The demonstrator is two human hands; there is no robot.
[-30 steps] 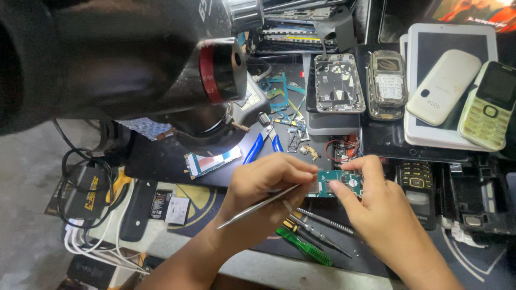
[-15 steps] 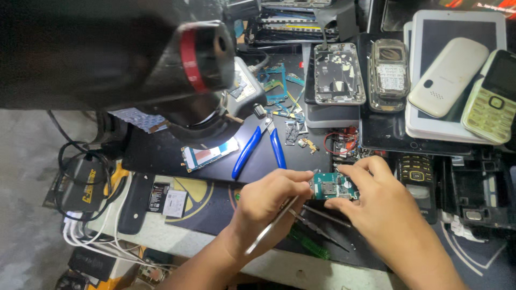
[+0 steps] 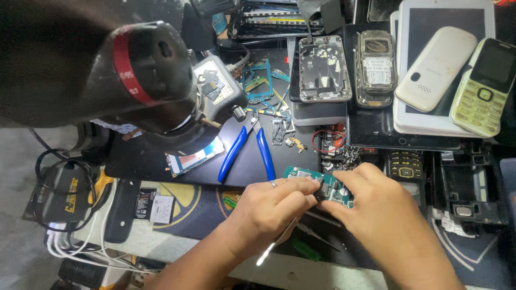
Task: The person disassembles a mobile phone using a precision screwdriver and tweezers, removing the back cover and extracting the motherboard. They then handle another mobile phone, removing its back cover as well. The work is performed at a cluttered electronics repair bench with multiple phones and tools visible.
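- A black microscope head (image 3: 145, 75) with a red ring looms over the cluttered worktop (image 3: 177, 204) at left.
- Blue-handled pliers (image 3: 248, 153) lie just beyond the hands.
- The left hand (image 3: 269, 209) is closed around metal tweezers (image 3: 277, 241), tips at the board.
- A green circuit board (image 3: 322, 185) sits between both hands, near the worktop's front edge.
- The right hand (image 3: 384, 215) pinches the board's right edge.
- Old handsets, among them a cream phone (image 3: 435, 70), lie stacked at far right.
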